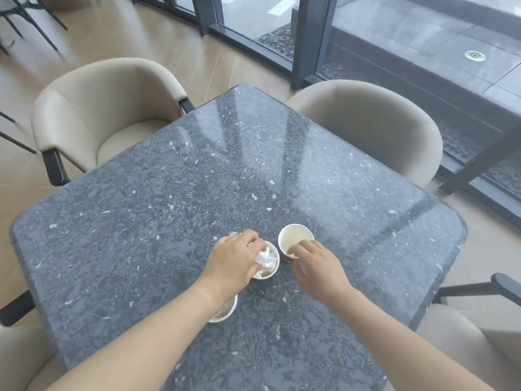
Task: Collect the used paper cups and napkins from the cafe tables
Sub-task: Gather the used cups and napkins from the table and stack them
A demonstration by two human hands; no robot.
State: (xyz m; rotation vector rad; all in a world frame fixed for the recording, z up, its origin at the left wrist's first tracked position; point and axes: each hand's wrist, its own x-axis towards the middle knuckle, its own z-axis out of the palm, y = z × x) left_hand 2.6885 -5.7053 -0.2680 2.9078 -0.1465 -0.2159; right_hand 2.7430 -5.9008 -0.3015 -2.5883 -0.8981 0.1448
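Nearest us, a white paper cup (pixel 225 310) sits half hidden under our left wrist. We count three cups toward the desk's (pixel 197 170) near edge. Our left hand (pixel 232 262) grips a crumpled white napkin (pixel 265 259) in the middle cup (pixel 269 273); our right hand (pixel 315 268) pinches the empty cup's (pixel 294 239) rim.

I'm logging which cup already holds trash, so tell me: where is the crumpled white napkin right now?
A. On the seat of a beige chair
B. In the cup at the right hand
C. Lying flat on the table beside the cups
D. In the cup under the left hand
D: the crumpled napkin sits inside the cup under the left hand, while the cup at the right hand looks empty.
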